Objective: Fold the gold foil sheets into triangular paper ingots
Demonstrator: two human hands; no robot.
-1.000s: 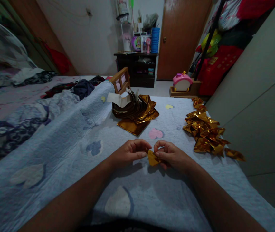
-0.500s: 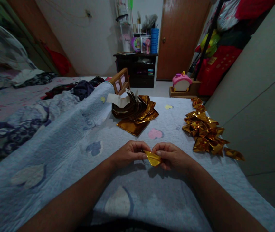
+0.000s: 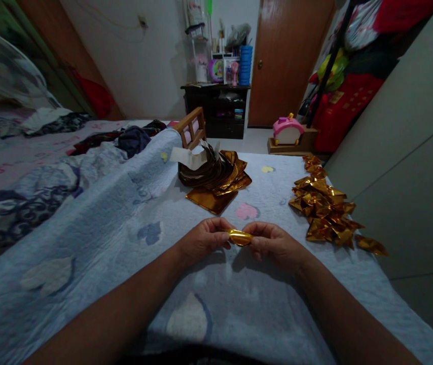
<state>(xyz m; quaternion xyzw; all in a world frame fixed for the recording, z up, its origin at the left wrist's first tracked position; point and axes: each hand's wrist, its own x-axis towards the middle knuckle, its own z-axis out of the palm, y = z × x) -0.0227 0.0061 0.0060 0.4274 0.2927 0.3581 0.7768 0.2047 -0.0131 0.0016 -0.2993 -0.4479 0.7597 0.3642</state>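
clerk: where is the work piece?

inspector: the narrow gold foil piece (image 3: 240, 237) is held between both hands, over the blue quilted cover (image 3: 265, 301), near the middle of the view. whether its underside touches the cover cannot be determined.

clerk: state of the hands?

inspector: both engaged. the left hand (image 3: 208, 237) pinches one end between thumb and fingers; the right hand (image 3: 272, 241) grips the opposite end likewise. some fingertips are hidden behind the foil.

clerk: other material on site?

inspector: a fanned stack of gold foil sheets (image 3: 211, 175) sits beyond the hands, slightly to the left, with pale paper (image 3: 189, 158) at its left side. a flat gold sheet (image 3: 212, 202) juts out on the near side, apart from the hands. to the right, a heap of folded gold foil pieces (image 3: 321, 205) lies along the cover's edge.

clerk: your finding on the step in hand?

inspector: in my judgement, shaping of one piece, partly done: it appears rolled and plainer than the pointed ones heaped alongside.

clerk: and the next move?

inspector: it would seem to call for even pressure at both ends, thumbs guiding the crease, and care against tearing thin foil.
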